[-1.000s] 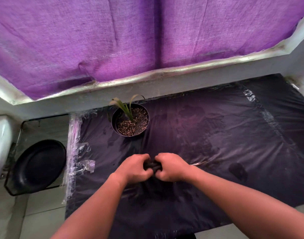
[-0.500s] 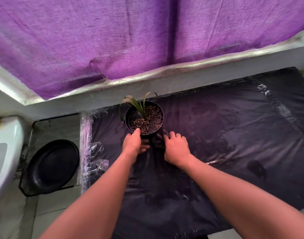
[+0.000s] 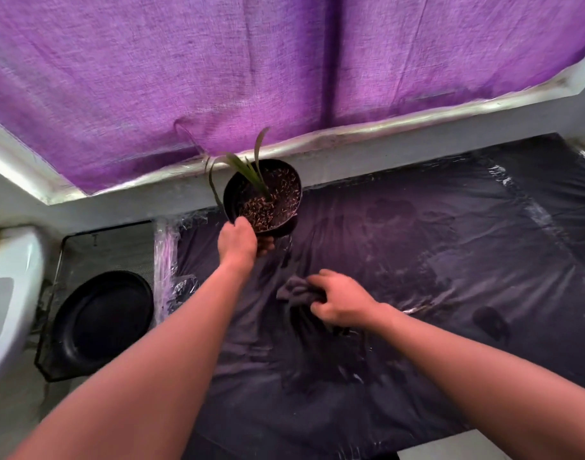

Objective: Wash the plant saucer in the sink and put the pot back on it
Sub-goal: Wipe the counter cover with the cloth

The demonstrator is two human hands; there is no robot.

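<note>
Your left hand (image 3: 237,241) grips the near rim of the black plant pot (image 3: 264,200), thumb on top and fingers curled underneath; the pot is tilted toward you, showing its brown soil and a few thin green leaves (image 3: 243,166). Whether it is lifted clear of the desk (image 3: 450,260) or only tipped on its far edge, the view does not tell. Your right hand (image 3: 339,303) sits nearer to you and to the right of the pot, well apart from it, fingers curled round a crumpled dark cloth (image 3: 296,290) that lies on the desk's dark plastic covering. The black plant saucer (image 3: 103,318) rests in a black wire-mesh tray (image 3: 85,247) to the left of the desk, beyond your left forearm and away from both hands. A white sink (image 3: 9,293) edges in at the far left. A purple curtain (image 3: 284,68) hangs behind the pot.
</note>
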